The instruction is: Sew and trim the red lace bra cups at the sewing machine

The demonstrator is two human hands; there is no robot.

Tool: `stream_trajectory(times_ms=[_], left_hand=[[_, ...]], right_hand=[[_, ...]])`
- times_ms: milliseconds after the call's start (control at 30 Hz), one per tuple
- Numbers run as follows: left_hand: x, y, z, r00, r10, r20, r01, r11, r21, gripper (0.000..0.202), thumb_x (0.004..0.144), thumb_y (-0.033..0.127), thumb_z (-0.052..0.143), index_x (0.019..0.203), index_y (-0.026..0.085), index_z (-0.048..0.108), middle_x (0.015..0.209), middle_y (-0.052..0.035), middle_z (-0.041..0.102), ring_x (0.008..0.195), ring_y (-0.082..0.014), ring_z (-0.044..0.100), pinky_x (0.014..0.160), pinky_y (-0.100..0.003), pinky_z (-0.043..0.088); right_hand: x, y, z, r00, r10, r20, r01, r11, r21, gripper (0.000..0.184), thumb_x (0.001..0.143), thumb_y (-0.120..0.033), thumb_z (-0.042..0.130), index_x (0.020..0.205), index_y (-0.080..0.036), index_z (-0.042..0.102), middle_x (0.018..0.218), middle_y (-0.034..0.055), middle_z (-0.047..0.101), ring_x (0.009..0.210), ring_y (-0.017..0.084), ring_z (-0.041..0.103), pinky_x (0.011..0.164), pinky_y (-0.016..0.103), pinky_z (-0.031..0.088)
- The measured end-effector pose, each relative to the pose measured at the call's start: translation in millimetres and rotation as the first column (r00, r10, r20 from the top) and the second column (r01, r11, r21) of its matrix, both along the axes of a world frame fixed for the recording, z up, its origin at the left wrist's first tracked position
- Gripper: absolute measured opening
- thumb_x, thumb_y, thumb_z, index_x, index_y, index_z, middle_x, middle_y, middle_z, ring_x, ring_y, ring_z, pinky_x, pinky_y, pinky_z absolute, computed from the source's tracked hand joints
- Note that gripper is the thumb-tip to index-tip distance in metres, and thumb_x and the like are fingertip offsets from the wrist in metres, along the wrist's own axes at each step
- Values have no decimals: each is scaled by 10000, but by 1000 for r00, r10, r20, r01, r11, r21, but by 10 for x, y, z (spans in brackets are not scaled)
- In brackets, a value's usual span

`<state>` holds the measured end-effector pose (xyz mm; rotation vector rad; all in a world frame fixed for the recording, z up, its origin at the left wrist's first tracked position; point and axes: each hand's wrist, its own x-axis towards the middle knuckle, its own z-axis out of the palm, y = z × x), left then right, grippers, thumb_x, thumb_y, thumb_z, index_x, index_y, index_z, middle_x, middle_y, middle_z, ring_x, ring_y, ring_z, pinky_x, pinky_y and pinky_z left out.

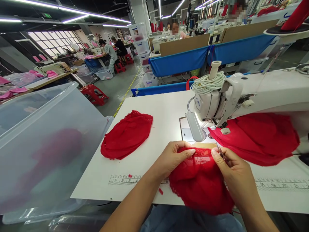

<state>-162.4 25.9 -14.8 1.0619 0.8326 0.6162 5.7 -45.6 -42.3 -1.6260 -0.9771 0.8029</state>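
Observation:
A red lace-edged fabric piece (200,183) hangs between my two hands over the table's front edge. My left hand (175,156) pinches its upper left edge between thumb and fingers. At the upper right edge, my right hand (230,164) grips the same cloth, and small metal thread snips (220,151) stick up from between its fingers. Just beyond the hands stands a white sewing machine (260,93), its needle area lit by a lamp. A stack of red fabric pieces (260,138) lies under the machine arm. Another red stack (127,135) rests on the left of the table.
The white table (96,183) has a printed ruler along its front and small red scraps (161,191). Large translucent bins (60,145) stand at the left. Behind the table hang blue cloth troughs (181,64). A thread cone (295,19) is at upper right. Several people work farther off.

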Motion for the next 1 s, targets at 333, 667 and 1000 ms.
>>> stream_trajectory(times_ms=[333, 667, 1000], left_hand=[[8, -4, 18, 1000, -23, 15, 23, 999, -30, 336, 739, 455, 712, 674, 137, 626, 663, -1, 572, 682, -135, 529, 677, -244, 419], [3, -23, 57, 999, -51, -1, 51, 999, 6, 341, 777, 470, 659, 700, 140, 624, 667, -2, 536, 658, -125, 469, 634, -231, 388], [-9, -23, 37, 998, -65, 9, 65, 998, 18, 340, 827, 445, 620, 682, 141, 571, 662, 6, 471, 653, -113, 427, 620, -223, 361]], right_hand=[[-89, -110, -61, 783, -121, 610, -14, 977, 211, 372, 921, -469, 448, 1149, -220, 604, 1038, 81, 701, 878, 218, 671, 669, 314, 526], [-186, -157, -13, 564, -116, 817, -59, 982, 180, 284, 950, -445, 408, 1036, -255, 601, 784, 17, 692, 666, 203, 644, 496, 290, 429], [-186, -158, -8, 585, -133, 800, -48, 979, 197, 287, 938, -461, 431, 1033, -247, 598, 783, 20, 701, 647, 197, 645, 494, 286, 427]])
